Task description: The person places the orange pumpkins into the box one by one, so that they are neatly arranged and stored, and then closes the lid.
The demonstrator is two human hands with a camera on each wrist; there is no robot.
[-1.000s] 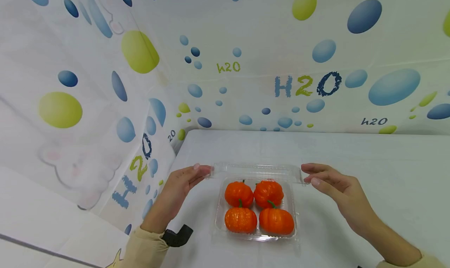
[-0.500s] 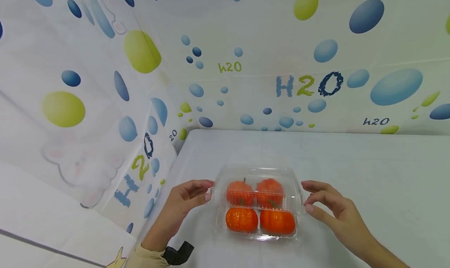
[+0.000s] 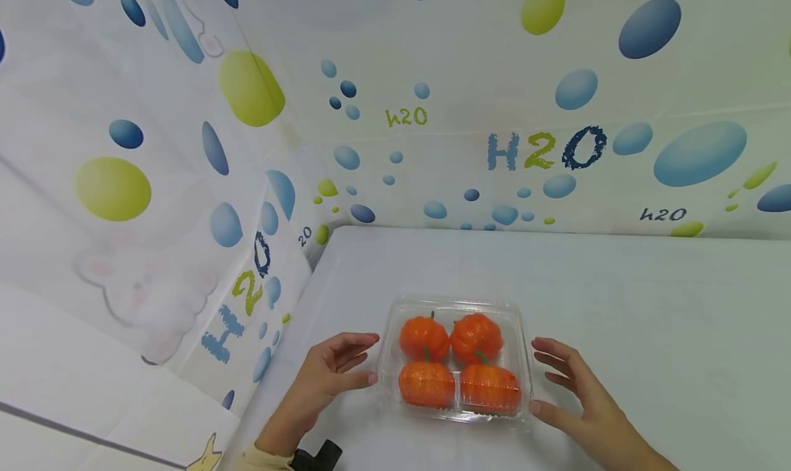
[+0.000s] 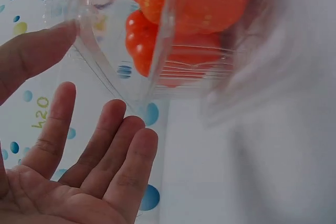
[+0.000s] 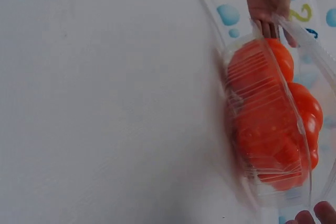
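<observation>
A clear plastic clamshell box sits on the white table, holding several small orange toy pumpkins with green stems. Its hinged lid lies low over them, still at an angle to the base in the wrist views. At the box's left side, my left hand has its fingers extended; in the left wrist view its thumb rests at the lid's edge. My right hand is by the opposite side with loosely bent fingers, thumb tip right at the front corner. Only its fingertips show in the right wrist view.
White cloth covers the table around the box. Behind it stands a white backdrop printed with blue and green dots and H2O lettering, and a similar sheet hangs on the left. A black strap is at my left wrist.
The lid has swung from standing up behind the pumpkins forward and down over them. Both hands have come toward me along the box's sides with it.
</observation>
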